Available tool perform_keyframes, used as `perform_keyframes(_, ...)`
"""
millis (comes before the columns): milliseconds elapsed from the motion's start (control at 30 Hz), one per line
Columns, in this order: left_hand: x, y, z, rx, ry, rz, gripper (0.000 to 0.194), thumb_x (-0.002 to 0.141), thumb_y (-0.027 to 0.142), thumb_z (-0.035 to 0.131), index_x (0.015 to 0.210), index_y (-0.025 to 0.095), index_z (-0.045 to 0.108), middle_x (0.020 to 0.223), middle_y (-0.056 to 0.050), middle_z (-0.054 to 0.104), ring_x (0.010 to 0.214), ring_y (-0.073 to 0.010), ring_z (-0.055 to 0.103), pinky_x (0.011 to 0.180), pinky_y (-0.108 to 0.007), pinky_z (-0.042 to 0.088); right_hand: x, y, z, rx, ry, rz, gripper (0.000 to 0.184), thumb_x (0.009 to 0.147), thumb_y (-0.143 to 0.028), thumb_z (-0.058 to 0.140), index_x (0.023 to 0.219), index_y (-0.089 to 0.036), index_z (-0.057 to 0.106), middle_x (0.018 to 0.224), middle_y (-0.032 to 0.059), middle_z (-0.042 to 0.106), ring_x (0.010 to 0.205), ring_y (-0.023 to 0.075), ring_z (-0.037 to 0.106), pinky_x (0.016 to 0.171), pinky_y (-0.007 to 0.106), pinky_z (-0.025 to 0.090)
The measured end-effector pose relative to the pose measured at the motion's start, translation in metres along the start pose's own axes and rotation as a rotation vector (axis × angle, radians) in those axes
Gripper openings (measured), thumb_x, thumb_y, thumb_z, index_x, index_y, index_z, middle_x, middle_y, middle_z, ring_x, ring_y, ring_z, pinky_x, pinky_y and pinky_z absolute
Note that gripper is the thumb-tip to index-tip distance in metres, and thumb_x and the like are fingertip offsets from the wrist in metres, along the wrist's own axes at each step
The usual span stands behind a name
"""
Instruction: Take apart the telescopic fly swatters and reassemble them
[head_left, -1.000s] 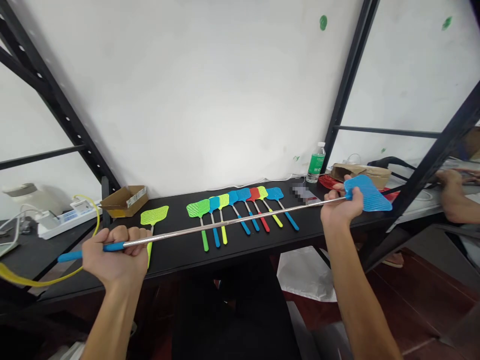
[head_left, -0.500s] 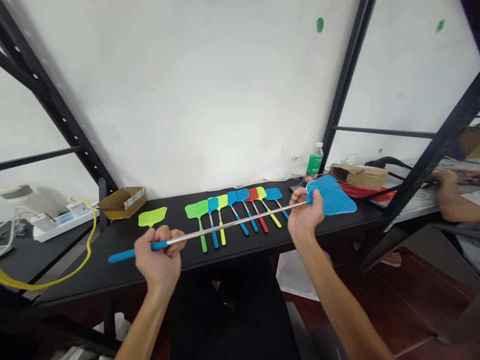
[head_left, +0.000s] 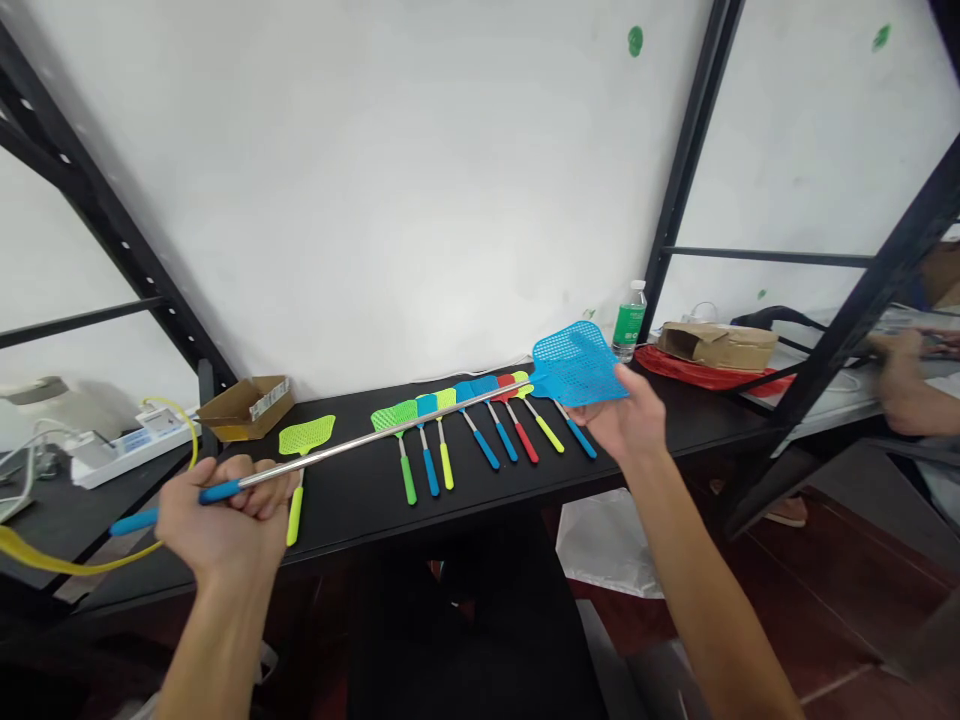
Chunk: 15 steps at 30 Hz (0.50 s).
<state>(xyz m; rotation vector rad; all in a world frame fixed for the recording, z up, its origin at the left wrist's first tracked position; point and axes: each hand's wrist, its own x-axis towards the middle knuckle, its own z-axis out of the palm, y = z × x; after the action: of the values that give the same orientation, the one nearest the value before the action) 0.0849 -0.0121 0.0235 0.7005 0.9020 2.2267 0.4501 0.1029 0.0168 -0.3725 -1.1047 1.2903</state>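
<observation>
Room: a white wall [head_left: 375, 180] rises beyond the fingers of both hands, crossed by black steel shelving uprights [head_left: 679, 180]; a dark wood floor [head_left: 832, 610] lies below and to the right of the right fingers.

Surface: a black table top [head_left: 352, 540] runs beneath and ahead of both hands.

Held thing: a long fly swatter [head_left: 375, 437] spans the hands above the table, its long axis rising from the left fingers toward the right. Its blue mesh head [head_left: 577, 365] sits nearest the right hand, and its blue handle [head_left: 217, 491] is in the left.

Left hand: the left hand [head_left: 225, 520] is a closed fist, fingers curled tightly around the handle.

Right hand: the right hand [head_left: 619, 415] is open, with its fingers [head_left: 604, 410] loosely apart, at the head's lower edge; no pinch shows.

Ahead of the fingers: a row of colored fly swatters [head_left: 450, 440] lies between the hands, with a lime fly swatter [head_left: 307, 435] just beyond the left fingers.

Right of the right fingers: a green-labeled water bottle [head_left: 630, 322], a red tray [head_left: 675, 368] and a cardboard box [head_left: 716, 347].

Far right: a co-worker's hand [head_left: 896, 380].
</observation>
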Motion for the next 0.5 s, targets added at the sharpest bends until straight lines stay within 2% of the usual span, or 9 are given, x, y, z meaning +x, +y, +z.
perform_keyframes(100,0.008,0.013,-0.011,0.073,0.002,0.045,0.036,0.076,0.031,0.048,0.046,0.021,0.032,0.040,0.003,0.021,0.035,-0.0101,0.019,0.043,-0.029,0.022,-0.001,-0.014,-0.020,-0.013,-0.079,0.139,0.036,0.077,-0.045,0.067,0.101,-0.018,0.070,0.069,0.0029,0.066,0.046,0.0146,0.055,0.036,0.024,0.042)
perform_keyframes(200,0.006,0.014,-0.011,0.097,-0.028,0.077,0.040,0.079,0.034,0.049,0.046,0.020,0.031,0.039,0.002,0.019,0.036,-0.0105,0.020,0.044,-0.029,0.020,-0.004,-0.016,-0.031,-0.070,-0.127,0.301,0.031,0.071,-0.031,0.078,0.097,-0.017,0.070,0.069,0.0035,0.068,0.051,0.0165,0.062,0.043,0.027,0.051)
perform_keyframes(267,0.003,0.012,-0.007,0.080,-0.035,0.059,0.042,0.080,0.034,0.048,0.045,0.020,0.031,0.039,0.002,0.019,0.036,-0.0105,0.020,0.044,-0.030,0.020,-0.007,-0.013,-0.033,-0.068,-0.131,0.370,0.031,0.068,-0.027,0.082,0.095,-0.017,0.070,0.072,0.0045,0.071,0.058,0.0200,0.067,0.051,0.031,0.057)
perform_keyframes(367,0.001,0.010,-0.003,0.072,-0.034,0.047,0.041,0.080,0.032,0.047,0.043,0.021,0.031,0.039,0.002,0.017,0.035,-0.0105,0.019,0.044,-0.030,0.020,-0.010,-0.009,-0.032,-0.087,-0.112,0.394,0.032,0.068,-0.026,0.083,0.096,-0.018,0.070,0.077,0.0058,0.074,0.061,0.0219,0.070,0.055,0.035,0.061)
perform_keyframes(500,-0.002,0.007,0.001,0.078,-0.046,0.064,0.039,0.078,0.030,0.049,0.044,0.021,0.031,0.039,0.003,0.016,0.036,-0.0100,0.018,0.044,-0.029,0.019,-0.011,-0.007,-0.029,-0.239,-0.123,0.414,0.035,0.069,-0.029,0.083,0.099,-0.017,0.070,0.072,0.0063,0.073,0.052,0.0225,0.068,0.042,0.033,0.057)
